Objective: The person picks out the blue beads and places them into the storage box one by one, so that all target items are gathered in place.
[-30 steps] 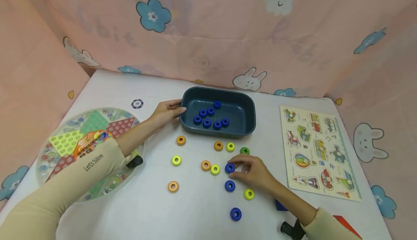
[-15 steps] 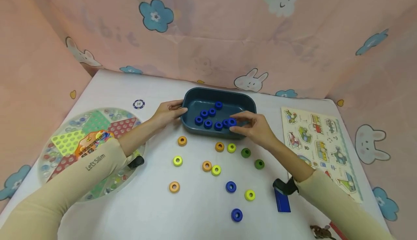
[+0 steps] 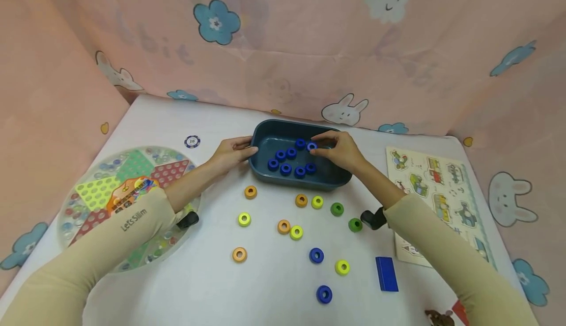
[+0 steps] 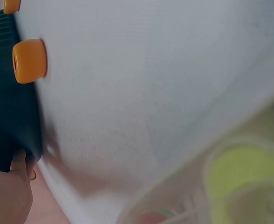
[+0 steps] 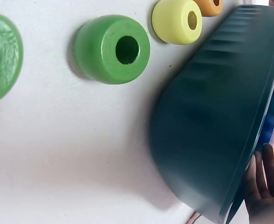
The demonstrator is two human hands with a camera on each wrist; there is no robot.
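Note:
A dark teal tray [image 3: 265, 176] stands at the back middle of the white table with several blue ring beads [image 3: 285, 169] in it. My left hand [image 3: 232, 151] grips the tray's left end, thumb over the rim and fingers outside. Inside the tray, toward the back, my right hand [image 3: 342, 151] pinches a blue ring bead [image 3: 311, 147] between thumb and fingertips. In the right wrist view, the right fingers reach over the tray wall [image 5: 207, 116]. Two more blue ring beads, a nearer one [image 3: 324, 294] and a farther one [image 3: 316, 255], lie on the table.
Before the tray lie orange beads [image 3: 240, 254], yellow beads [image 3: 297, 232] and green beads [image 3: 355, 225]. A round game board [image 3: 103, 193] is at left under my left arm, a picture puzzle board [image 3: 400, 250] at right. A blue block [image 3: 387, 274] and a poker chip [image 3: 192, 141] lie apart.
My right hand has carried a blue ring bead from the table up over the tray and into its back part. The left hand keeps its grip on the tray's end.

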